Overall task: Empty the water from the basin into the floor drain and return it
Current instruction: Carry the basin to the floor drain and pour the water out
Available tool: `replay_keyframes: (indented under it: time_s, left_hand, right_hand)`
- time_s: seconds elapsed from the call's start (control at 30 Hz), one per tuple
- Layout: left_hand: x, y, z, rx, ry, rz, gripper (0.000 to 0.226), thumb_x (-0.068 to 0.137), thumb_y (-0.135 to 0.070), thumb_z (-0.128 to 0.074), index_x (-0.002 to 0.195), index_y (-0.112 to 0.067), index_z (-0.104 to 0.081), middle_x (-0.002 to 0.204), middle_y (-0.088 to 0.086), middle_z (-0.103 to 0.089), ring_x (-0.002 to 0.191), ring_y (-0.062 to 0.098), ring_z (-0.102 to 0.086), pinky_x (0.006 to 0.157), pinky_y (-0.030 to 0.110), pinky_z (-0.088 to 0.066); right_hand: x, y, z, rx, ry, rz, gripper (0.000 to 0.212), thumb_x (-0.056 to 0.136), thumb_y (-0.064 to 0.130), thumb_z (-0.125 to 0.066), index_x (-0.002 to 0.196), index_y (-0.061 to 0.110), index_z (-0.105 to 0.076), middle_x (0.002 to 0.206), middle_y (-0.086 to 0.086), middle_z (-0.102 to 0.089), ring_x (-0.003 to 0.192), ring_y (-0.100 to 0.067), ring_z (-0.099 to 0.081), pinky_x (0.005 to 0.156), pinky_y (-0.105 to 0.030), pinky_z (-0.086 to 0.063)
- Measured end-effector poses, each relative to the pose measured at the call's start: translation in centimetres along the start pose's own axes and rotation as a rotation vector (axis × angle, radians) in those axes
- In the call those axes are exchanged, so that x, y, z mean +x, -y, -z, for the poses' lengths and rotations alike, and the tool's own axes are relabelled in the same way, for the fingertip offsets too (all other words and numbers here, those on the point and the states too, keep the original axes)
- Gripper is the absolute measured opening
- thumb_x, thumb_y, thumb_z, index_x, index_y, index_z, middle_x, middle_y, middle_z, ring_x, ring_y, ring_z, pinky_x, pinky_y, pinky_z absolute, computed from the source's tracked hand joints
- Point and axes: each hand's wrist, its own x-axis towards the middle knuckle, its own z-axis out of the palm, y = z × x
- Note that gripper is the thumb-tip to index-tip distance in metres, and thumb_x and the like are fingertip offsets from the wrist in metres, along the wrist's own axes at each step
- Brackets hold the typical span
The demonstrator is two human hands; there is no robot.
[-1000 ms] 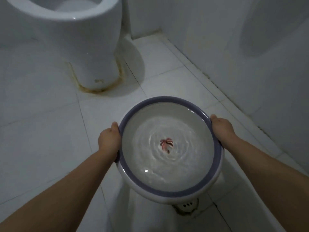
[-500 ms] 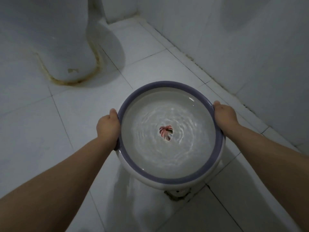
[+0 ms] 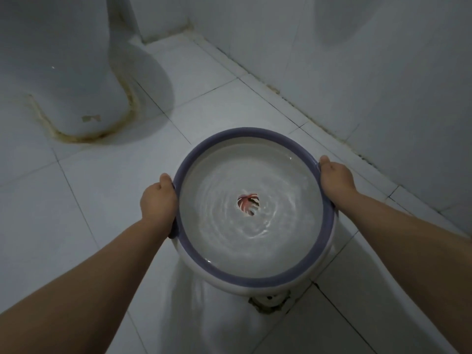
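A round white basin with a purple-blue rim (image 3: 255, 134) is held level above the tiled floor, full of rippling water with a red leaf print showing at its bottom. My left hand (image 3: 158, 203) grips the rim on the left side. My right hand (image 3: 334, 178) grips the rim on the right. The floor drain (image 3: 268, 301) peeks out just below the basin's near edge, mostly hidden by it.
A white toilet base (image 3: 76, 85) with a stained seal stands at the upper left. A tiled wall (image 3: 370, 85) runs along the right, meeting the floor in a dirty grout line. White floor tiles (image 3: 89, 200) spread to the left.
The view has shifted so the toilet sits further up and left. The basin stays in both hands over the drain, and the water keeps rippling.
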Motion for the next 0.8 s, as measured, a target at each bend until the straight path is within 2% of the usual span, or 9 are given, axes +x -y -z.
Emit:
replay_keyframes:
  time_s: [0.17,0.3,0.47,0.6,0.7,0.8]
  left_hand:
    - [0.1,-0.2,-0.1,-0.003,0.010,-0.020,0.048,0.094,-0.027,-0.024,0.054,-0.008,-0.043,0.059,0.011,-0.046,0.061,0.028,-0.043,0.066,0.037,-0.037]
    - [0.1,-0.2,-0.4,-0.002,0.013,-0.014,0.048,0.094,-0.027,-0.025,0.054,-0.009,-0.042,0.057,0.011,-0.044,0.054,0.023,-0.040,0.054,0.033,-0.034]
    - [0.3,0.1,-0.6,-0.002,0.019,-0.007,0.047,0.093,-0.028,-0.024,0.054,-0.009,-0.042,0.058,0.011,-0.045,0.057,0.025,-0.042,0.063,0.037,-0.037]
    - [0.2,0.2,-0.7,0.015,0.012,-0.031,0.046,0.093,-0.026,-0.024,0.054,-0.009,-0.043,0.064,0.015,-0.049,0.068,0.031,-0.046,0.071,0.042,-0.041]
    - [0.1,0.2,-0.9,0.010,0.014,-0.010,0.045,0.093,-0.026,-0.025,0.055,-0.009,-0.043,0.061,0.012,-0.046,0.062,0.028,-0.044,0.067,0.040,-0.038]
    - [0.1,0.2,-1.0,0.010,0.015,-0.003,0.045,0.093,-0.027,-0.025,0.056,-0.009,-0.043,0.062,0.012,-0.047,0.061,0.028,-0.044,0.067,0.040,-0.038]
  right_hand:
    - [-0.1,-0.2,0.0,-0.008,-0.003,0.005,0.049,0.097,0.040,-0.020,0.080,0.011,-0.054,0.084,-0.014,-0.054,0.080,-0.027,-0.050,0.072,-0.031,-0.035]
    - [0.0,-0.2,0.0,0.003,-0.013,-0.009,0.048,0.096,0.040,-0.020,0.079,0.012,-0.054,0.083,-0.013,-0.054,0.078,-0.027,-0.049,0.071,-0.031,-0.032]
    - [-0.1,-0.4,-0.3,0.009,-0.024,-0.035,0.049,0.096,0.041,-0.020,0.078,0.009,-0.053,0.082,-0.014,-0.054,0.076,-0.027,-0.049,0.070,-0.031,-0.032]
    - [-0.1,-0.7,-0.5,0.005,-0.027,-0.042,0.049,0.097,0.041,-0.020,0.081,0.009,-0.054,0.084,-0.014,-0.053,0.078,-0.026,-0.049,0.071,-0.031,-0.033]
    - [-0.1,-1.0,-0.4,0.017,-0.011,-0.041,0.054,0.096,0.042,-0.020,0.088,0.006,-0.059,0.086,-0.014,-0.053,0.081,-0.026,-0.050,0.074,-0.031,-0.035]
    - [-0.2,-1.1,-0.5,0.003,-0.010,-0.042,0.052,0.096,0.042,-0.019,0.082,0.008,-0.055,0.085,-0.014,-0.053,0.080,-0.026,-0.050,0.072,-0.030,-0.034]
